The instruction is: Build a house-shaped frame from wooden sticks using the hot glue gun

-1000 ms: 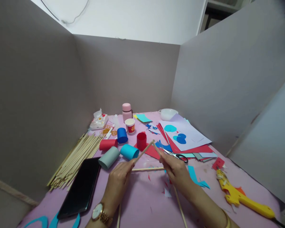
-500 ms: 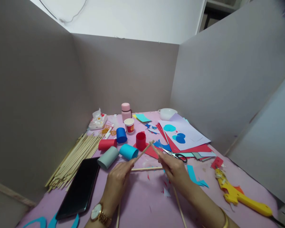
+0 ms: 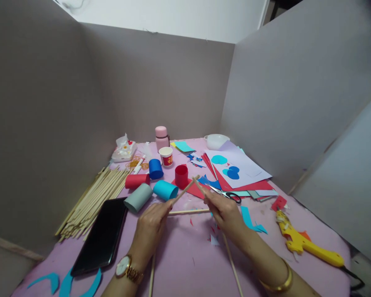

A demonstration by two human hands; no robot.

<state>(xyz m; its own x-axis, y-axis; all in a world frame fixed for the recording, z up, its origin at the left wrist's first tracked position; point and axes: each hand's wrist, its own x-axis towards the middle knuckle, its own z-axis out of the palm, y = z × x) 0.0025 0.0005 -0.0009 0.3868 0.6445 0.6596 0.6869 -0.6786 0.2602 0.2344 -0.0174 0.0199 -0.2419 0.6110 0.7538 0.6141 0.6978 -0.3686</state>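
Observation:
Between my hands is a frame of thin wooden sticks; its crosspiece runs from one hand to the other. My left hand is closed around the left slanting stick. The right slanting stick is in the closed fingers of my right hand. The two slanting sticks meet at a peak at their far ends. Below the hands, a left leg stick and a right leg stick run toward me. Where the sticks join under my hands is hidden.
Paper tubes, including a red one and a light blue one, lie beyond my left hand. A phone and a pile of sticks are at left. Scissors, paper sheets and a yellow glue gun are at right.
My view has tilted down slightly, so everything sits a little higher in the picture. Both hands keep hold of the sticks, with hardly any movement.

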